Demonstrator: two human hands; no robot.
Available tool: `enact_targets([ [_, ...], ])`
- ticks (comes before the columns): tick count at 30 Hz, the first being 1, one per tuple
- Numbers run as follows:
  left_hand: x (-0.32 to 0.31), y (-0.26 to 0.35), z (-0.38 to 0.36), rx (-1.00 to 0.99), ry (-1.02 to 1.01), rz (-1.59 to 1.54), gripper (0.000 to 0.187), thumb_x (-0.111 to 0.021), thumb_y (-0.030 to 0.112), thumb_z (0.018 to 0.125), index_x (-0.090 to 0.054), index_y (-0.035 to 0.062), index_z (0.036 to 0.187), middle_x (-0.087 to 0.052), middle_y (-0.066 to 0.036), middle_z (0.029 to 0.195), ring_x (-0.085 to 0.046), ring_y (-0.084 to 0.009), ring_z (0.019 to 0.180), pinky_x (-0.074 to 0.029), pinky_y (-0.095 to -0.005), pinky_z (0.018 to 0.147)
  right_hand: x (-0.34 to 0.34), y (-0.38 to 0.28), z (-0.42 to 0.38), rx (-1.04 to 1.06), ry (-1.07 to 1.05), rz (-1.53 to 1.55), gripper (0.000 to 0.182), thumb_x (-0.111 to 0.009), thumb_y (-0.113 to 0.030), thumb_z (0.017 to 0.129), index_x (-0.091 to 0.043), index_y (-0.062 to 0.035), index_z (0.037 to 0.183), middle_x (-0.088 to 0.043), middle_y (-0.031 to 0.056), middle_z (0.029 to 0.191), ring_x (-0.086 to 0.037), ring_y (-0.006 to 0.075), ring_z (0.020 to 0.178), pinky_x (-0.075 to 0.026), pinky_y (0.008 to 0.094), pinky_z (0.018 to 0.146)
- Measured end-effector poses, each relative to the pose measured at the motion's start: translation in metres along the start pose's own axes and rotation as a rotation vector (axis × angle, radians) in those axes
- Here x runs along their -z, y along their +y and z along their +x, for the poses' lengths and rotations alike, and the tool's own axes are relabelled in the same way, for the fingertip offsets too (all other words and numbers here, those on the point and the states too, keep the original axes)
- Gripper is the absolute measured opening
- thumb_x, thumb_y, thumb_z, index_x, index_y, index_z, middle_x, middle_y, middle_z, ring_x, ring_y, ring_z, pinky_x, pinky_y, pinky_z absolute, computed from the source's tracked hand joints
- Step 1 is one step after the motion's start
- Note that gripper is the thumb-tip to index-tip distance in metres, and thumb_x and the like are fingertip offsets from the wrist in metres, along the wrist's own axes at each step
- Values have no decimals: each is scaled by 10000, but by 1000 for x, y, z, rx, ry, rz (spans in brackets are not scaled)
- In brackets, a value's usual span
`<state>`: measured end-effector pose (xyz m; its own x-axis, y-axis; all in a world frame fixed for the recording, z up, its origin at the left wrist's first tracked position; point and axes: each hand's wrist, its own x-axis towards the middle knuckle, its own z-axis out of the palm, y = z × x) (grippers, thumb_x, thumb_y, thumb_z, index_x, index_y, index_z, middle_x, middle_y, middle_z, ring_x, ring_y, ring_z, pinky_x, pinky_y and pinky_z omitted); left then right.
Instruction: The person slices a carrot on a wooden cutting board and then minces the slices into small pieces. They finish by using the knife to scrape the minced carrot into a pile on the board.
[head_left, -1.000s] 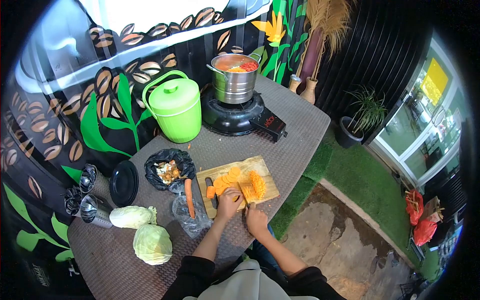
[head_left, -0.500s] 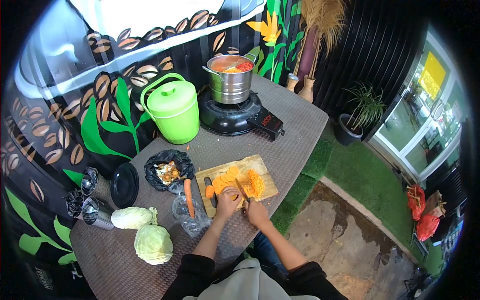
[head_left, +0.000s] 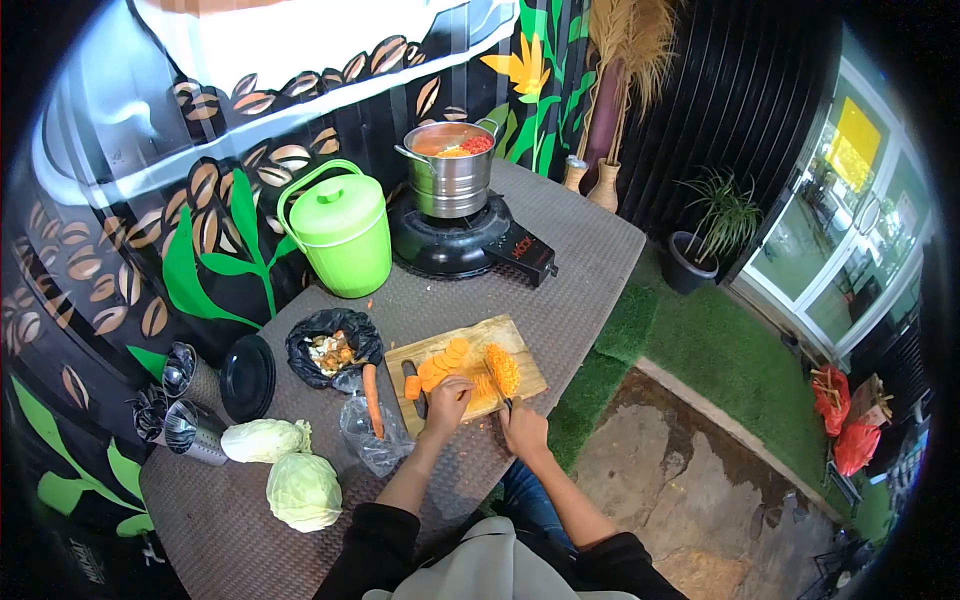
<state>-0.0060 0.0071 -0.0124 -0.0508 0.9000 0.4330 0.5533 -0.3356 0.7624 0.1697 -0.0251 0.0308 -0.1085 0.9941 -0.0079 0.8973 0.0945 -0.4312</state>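
Several carrot rounds (head_left: 445,362) lie on the wooden cutting board (head_left: 495,328), with a heap of chopped carrot (head_left: 504,372) at its right side. Over its near edge, the right hand (head_left: 525,429) is clamped round a knife (head_left: 506,403), apart from the left hand (head_left: 448,402), whose fingertips are at carrot strips (head_left: 482,386); whether they pinch any, I cannot tell. Left of the board lies a long carrot (head_left: 372,400); beyond it stands a steel pot (head_left: 449,187).

Potted plant (head_left: 718,220) near glass door (head_left: 830,225), red bags (head_left: 856,452), dried plumes (head_left: 632,48), painted coffee-bean wall (head_left: 205,190)
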Motion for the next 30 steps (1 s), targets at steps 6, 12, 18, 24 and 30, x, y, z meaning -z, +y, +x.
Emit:
enact_targets([
  [6,5,-6,14,-20,-91,106,168,-680,-15,723,-701,10,888,-683,-101,946,-618,-265,966,-490,-354,860,-17,-2,6,4,7,-80,375,-439,-357,942,-553,-2,978,-649,223,722,-654,383,697,-516,484,624],
  [12,15,0,23,-20,-201,154,216,-650,-5,758,-679,33,969,-655,-125,1011,-584,-293,1005,-469,-366,881,-16,-2,16,115,-33,3,374,-450,-361,944,-547,-2,978,-643,228,722,-636,399,670,-505,497,625],
  [18,14,-7,45,-150,-434,89,351,-608,-28,769,-621,37,1114,-611,-135,1127,-548,-307,1077,-443,-380,933,-14,11,9,26,63,168,369,-443,-351,945,-558,-2,985,-636,243,711,-631,424,691,-497,528,665],
  [24,16,-14,57,-379,-641,144,290,-581,-29,783,-662,24,1057,-624,-115,1102,-551,-292,1083,-444,-367,945,-20,19,0,1,72,255,363,-461,-341,939,-566,-2,1013,-626,296,815,-617,450,800,-491,532,709],
  [30,20,-16,53,-361,-626,198,234,-626,28,766,-686,10,991,-643,-113,996,-575,-287,1003,-465,-354,884,-18,12,-4,-38,41,345,375,-455,-345,940,-580,6,982,-625,307,852,-610,465,827,-482,536,756],
])
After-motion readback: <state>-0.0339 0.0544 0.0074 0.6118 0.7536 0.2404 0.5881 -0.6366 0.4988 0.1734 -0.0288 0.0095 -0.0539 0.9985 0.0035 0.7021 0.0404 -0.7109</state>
